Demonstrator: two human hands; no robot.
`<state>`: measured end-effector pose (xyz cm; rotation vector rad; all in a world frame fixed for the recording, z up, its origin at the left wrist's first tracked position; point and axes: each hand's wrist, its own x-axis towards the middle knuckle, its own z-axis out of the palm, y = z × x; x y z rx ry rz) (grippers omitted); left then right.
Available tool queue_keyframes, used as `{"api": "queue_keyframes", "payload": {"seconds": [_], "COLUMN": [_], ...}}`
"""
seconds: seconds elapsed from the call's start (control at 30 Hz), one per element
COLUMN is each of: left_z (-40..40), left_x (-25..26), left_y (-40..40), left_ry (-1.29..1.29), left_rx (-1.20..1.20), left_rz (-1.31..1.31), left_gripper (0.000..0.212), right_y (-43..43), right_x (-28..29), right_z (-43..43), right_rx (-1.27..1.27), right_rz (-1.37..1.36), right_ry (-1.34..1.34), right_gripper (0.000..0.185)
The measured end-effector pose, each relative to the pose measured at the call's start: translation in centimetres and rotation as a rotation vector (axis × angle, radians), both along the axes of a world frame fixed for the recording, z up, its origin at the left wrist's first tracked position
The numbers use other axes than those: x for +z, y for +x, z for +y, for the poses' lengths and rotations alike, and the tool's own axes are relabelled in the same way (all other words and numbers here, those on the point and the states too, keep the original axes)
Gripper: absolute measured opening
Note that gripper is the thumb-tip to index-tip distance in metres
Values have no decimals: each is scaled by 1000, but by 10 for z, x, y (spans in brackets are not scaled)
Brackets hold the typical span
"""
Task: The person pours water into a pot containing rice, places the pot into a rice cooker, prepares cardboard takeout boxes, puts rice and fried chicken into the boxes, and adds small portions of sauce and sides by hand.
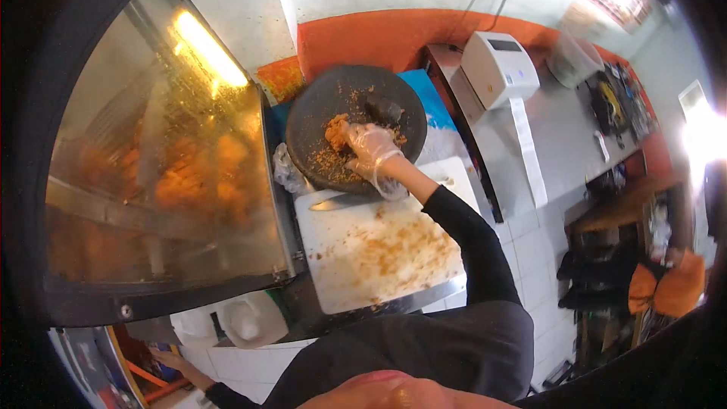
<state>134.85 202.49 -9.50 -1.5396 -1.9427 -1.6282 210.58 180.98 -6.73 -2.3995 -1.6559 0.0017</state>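
My right hand [372,147], in a clear plastic glove, grips a piece of crumbed fried food [337,132], probably chicken. It is inside a wide dark stone mortar [355,82], where brown crumbs [328,163] are scattered. A dark stone pestle [383,109] lies just beyond the fingers. Below the mortar is a white cutting board [335,255] smeared with crumbs, and a knife blade [335,203] pokes out along its upper edge. Far down at the lower left, my left hand [170,360] is beside an orange-edged shelf [145,375]; its fingers are too small to read.
A lit glass display cabinet [170,182] with fried food stands at left. White plastic containers [253,318] sit under its front corner. To the right, a steel counter [559,147] carries a label printer [500,68] with a hanging paper strip and a clear tub [573,62].
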Motion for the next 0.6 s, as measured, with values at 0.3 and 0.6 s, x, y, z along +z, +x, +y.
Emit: {"api": "queue_keyframes", "payload": {"seconds": [0.3, 0.6], "left_z": [-313, -437], "left_x": [-115, -115], "left_y": [50, 38], "left_ry": [-607, -784], "left_rx": [158, 274], "left_rz": [-271, -410], "left_gripper": [47, 44], "right_y": [116, 93], "right_x": [15, 15], "right_z": [25, -21], "right_rx": [-308, -215], "right_rz": [93, 308], "right_ry": [-217, 569], "right_gripper": [60, 33]}}
